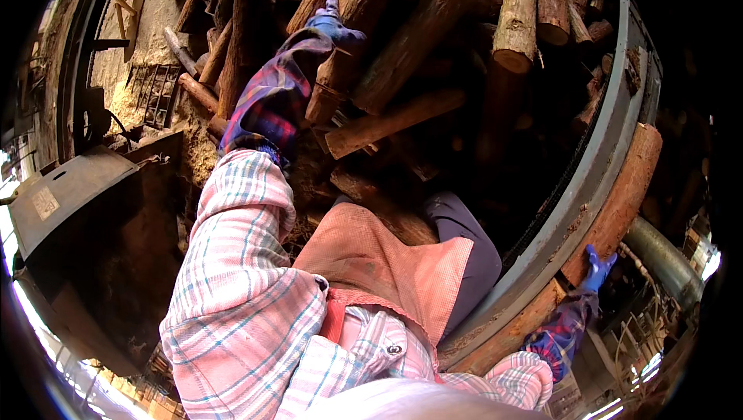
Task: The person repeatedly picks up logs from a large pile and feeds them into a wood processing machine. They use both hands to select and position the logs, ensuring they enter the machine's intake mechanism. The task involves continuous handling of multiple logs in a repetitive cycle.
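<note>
My left hand point(334, 24), in a blue glove, reaches to the far pile and rests on a long bark-covered log point(340, 64). Its thumb points right and its fingers stretch away from me, not wrapped round the wood. Out to my right side, my right hand point(597, 268), also gloved in blue, has its fingers spread against the near end of a reddish-brown log point(623, 196). That log lies alongside a grey metal rail point(576, 180). Closer to me, a second log point(507, 331) lies in line with it. The undersides of both hands are hidden.
Several loose logs pile up ahead, among them a thick slanting log point(422, 37) and a short split piece point(395, 120). A rusty metal housing point(73, 196) stands at the left. Beyond the right-hand log is a metal pipe point(665, 257). Deep shadow fills the middle.
</note>
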`<state>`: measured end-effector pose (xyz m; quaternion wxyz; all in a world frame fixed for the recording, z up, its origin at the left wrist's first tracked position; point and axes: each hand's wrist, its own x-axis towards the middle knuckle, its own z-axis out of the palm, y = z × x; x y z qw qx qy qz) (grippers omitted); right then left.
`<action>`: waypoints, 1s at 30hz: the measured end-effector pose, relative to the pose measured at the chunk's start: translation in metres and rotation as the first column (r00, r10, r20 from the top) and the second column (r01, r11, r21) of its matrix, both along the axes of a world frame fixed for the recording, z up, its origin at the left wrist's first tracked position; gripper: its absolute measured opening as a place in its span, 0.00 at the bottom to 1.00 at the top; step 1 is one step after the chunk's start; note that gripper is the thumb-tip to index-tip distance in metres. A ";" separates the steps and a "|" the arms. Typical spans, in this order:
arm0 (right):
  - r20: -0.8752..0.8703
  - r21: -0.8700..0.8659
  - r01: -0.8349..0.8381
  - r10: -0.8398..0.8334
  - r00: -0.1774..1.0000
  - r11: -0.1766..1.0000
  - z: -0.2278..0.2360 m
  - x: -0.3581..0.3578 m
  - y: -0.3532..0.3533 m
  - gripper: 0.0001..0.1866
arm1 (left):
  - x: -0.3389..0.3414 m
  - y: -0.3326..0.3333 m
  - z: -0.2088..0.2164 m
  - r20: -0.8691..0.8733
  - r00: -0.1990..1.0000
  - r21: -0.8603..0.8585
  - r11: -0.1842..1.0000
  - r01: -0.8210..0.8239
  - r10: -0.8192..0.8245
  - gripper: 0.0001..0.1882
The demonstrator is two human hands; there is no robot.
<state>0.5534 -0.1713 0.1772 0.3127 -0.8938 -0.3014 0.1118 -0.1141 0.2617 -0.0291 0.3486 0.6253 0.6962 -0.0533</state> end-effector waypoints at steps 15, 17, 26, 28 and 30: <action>-0.921 0.285 -0.135 0.232 -0.312 0.949 -0.125 -0.508 0.195 0.30 | -0.030 -0.322 0.027 0.924 0.107 -0.363 0.930 -0.063 0.368 0.37; -0.832 0.160 -0.080 0.090 -0.547 0.984 -0.105 -0.515 0.175 0.31 | -0.029 -0.320 0.100 0.848 0.190 -0.482 0.869 -0.111 0.494 0.33; -0.858 0.296 -0.272 0.130 -0.496 0.916 -0.061 -0.486 0.112 0.34 | -0.041 -0.268 0.028 0.387 -0.352 -0.922 0.345 -0.177 0.852 0.36; -0.924 0.313 -0.374 0.189 -0.334 0.873 -0.063 -0.477 0.094 0.37 | -0.013 -0.266 0.025 0.442 -0.436 -0.887 0.308 -0.344 0.784 0.37; -0.945 0.320 -0.438 0.253 -0.205 0.840 -0.074 -0.470 0.084 0.46 | -0.002 -0.267 0.022 0.480 -0.554 -0.874 0.429 -0.230 0.681 0.36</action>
